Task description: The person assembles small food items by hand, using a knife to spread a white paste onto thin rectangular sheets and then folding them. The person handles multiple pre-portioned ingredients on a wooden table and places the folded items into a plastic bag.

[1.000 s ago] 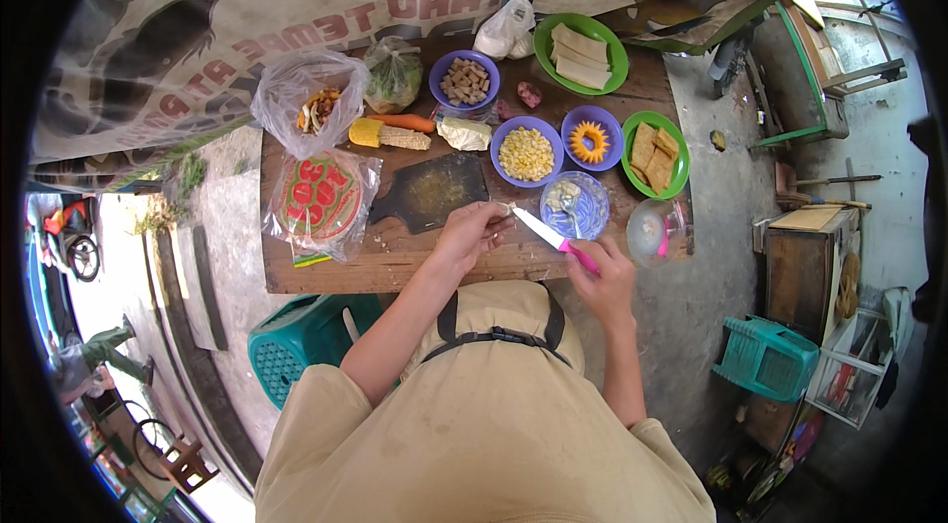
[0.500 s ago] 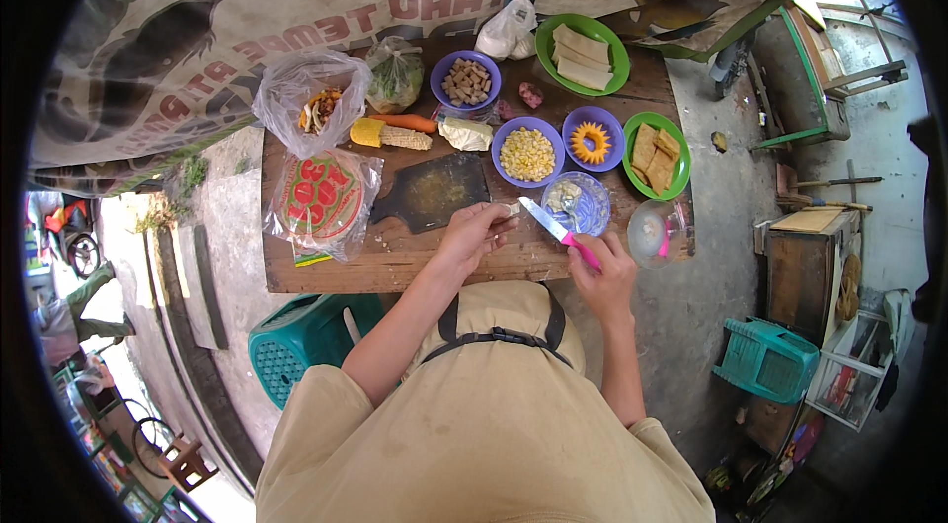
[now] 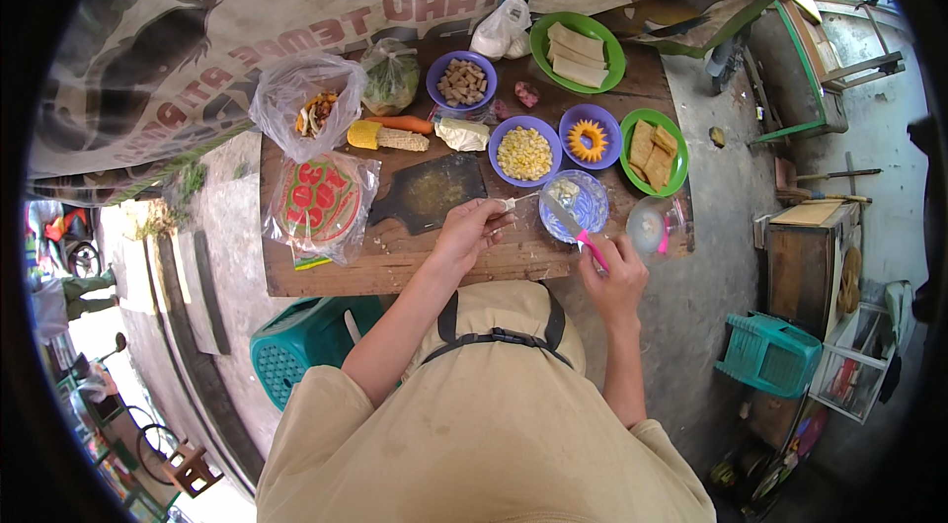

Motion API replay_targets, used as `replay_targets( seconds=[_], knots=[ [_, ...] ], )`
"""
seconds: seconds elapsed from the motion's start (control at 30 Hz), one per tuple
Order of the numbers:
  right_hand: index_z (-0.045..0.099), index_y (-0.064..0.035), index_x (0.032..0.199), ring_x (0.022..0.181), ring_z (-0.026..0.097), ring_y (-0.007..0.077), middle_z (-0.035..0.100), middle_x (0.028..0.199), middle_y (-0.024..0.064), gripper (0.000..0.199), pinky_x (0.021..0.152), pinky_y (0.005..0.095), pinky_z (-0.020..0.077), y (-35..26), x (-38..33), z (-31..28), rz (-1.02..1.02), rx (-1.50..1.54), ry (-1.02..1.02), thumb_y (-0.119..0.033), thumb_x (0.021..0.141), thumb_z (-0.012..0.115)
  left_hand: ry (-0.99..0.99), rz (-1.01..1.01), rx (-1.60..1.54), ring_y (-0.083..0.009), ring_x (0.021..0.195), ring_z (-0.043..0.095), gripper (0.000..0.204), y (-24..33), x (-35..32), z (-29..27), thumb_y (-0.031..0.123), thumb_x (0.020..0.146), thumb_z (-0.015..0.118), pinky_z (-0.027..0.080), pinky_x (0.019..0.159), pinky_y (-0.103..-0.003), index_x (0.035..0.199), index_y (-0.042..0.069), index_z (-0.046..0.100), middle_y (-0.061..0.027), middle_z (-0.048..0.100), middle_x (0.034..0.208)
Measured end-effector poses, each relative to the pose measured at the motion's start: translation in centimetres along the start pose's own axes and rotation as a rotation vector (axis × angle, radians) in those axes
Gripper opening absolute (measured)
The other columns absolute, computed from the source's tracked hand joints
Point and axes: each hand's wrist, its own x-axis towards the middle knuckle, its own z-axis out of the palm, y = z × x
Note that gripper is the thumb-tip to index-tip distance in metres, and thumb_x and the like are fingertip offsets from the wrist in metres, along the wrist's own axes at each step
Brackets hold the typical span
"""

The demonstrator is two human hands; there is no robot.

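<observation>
My left hand pinches a small whitish piece, perhaps a garlic clove, with a thin pale strip reaching right from it. In my right hand is a knife by its pink handle. Its blade points up and left across a clear patterned bowl, which has a few pale pieces inside. A dark cutting board lies left of the bowl, just beyond my left hand. Behind the clear bowl stand a purple bowl of corn kernels and another with an orange scalloped ring.
Farther back are a purple bowl of brown chunks, green plates of pale slabs and brown slabs, corn cobs, a carrot and plastic bags. A round packet lies at left; a clear cup stands right. Green stool below.
My right hand has moved slightly right and down, drawing the blade away from the whitish piece and over the clear bowl. The left hand has hardly moved and keeps its pinch.
</observation>
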Motion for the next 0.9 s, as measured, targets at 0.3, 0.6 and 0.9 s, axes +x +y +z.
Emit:
replay_targets(
  seconds=[0.3,0.6,0.9],
  knots=[
    [0.073,-0.0077,0.105,0.074,0.066,0.0308,0.066,0.088,0.0117,0.022,0.066,0.0423,0.0524,1.5,-0.1,-1.1,0.127,-0.041,0.276,-0.008,0.083,0.076,0.045,0.004,0.053,-0.0082,0.093,0.07,0.008,0.0,0.0,-0.4,0.02,0.097,0.066,0.048,0.076,-0.027,0.1,0.013,0.067,0.0011,0.073,0.098],
    [0.072,-0.0001,0.107,0.066,0.058,0.0149,0.065,0.077,0.0104,0.021,0.062,0.0314,0.0471,1.1,-1.7,2.3,0.52,0.397,-0.249,-0.008,0.088,0.072,-0.032,-0.004,0.115,-0.0068,0.094,0.068,0.01,-0.1,0.2,-0.8,0.022,0.098,0.064,0.048,0.075,-0.027,0.1,0.013,0.068,0.0025,0.072,0.096],
    [0.069,0.0022,0.113,0.08,0.057,0.0049,0.066,0.092,-0.0014,0.021,0.07,0.0213,0.0451,-0.9,-2.4,3.0,0.553,0.878,-0.182,-0.001,0.093,0.069,-0.486,-0.116,-0.455,-0.0257,0.131,0.052,0.014,0.0,0.1,-2.4,0.023,0.092,0.065,0.044,0.107,-0.044,0.1,0.014,0.071,-0.0092,0.059,0.137]
  ],
)
